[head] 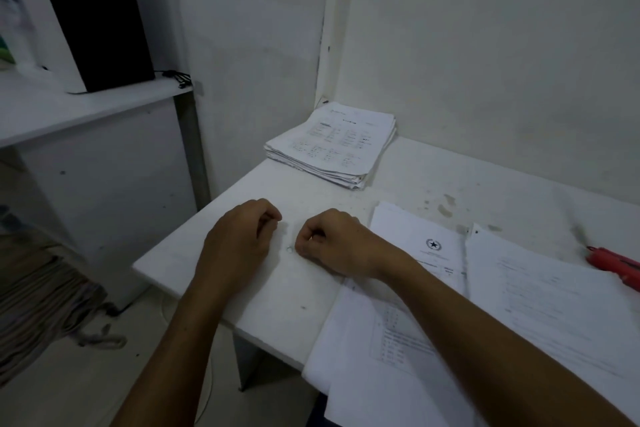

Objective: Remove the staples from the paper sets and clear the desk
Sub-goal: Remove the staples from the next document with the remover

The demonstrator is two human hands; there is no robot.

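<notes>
Down on the desk [433,180], both hands are sitting close together near its left front corner, a narrow gap between them. The left hand [239,239] is lying knuckles up with its fingers curled under toward the palm; whether anything is sitting inside that curl cannot be told. The right hand [332,241] is likewise curling into a loose fist, its fingertips [300,250] pressing down at the desk beside a tiny pale speck [289,248], too small to identify; whether the fingers are pinching it is unclear.

Just right of the right hand, a paper set [424,246] bearing a star emblem is lying flat, the right forearm crossing over it. Further right another paper set [554,302] is overlapping it. A red tool [614,265] is resting at the desk's right edge. Behind the hands, against the wall, a stack [334,146] of printed sheets is sitting at the desk's back left corner.
</notes>
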